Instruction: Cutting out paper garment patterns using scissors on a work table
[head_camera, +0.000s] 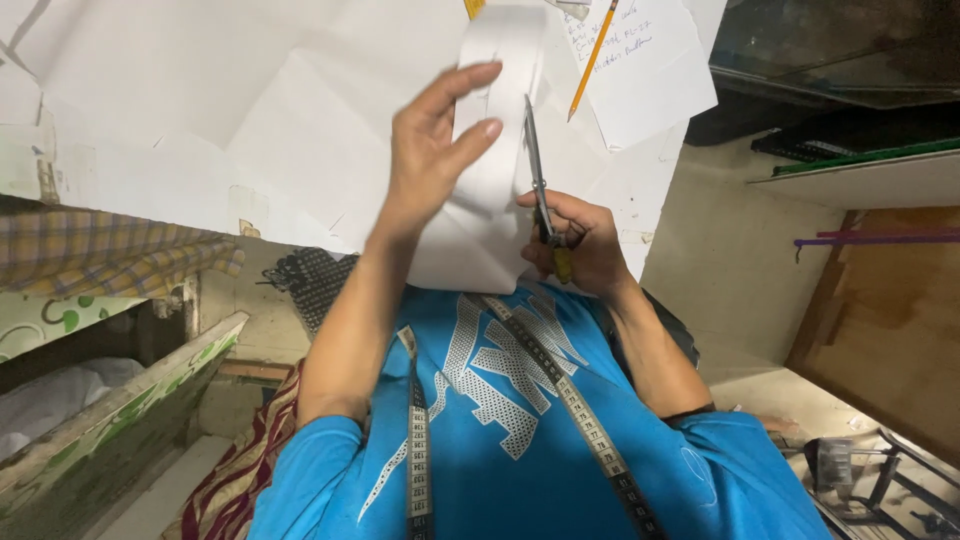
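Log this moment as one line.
left hand flat on white fabric | right hand holding scissors at fabric edge | pencil beyond

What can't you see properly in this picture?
- Head view: the scissors' handles are hidden inside the right hand.
- The white piece is partly covered by the left hand.
- The pencil's top is cut off by the picture's edge.
- The tape measure's ends run off the bottom.
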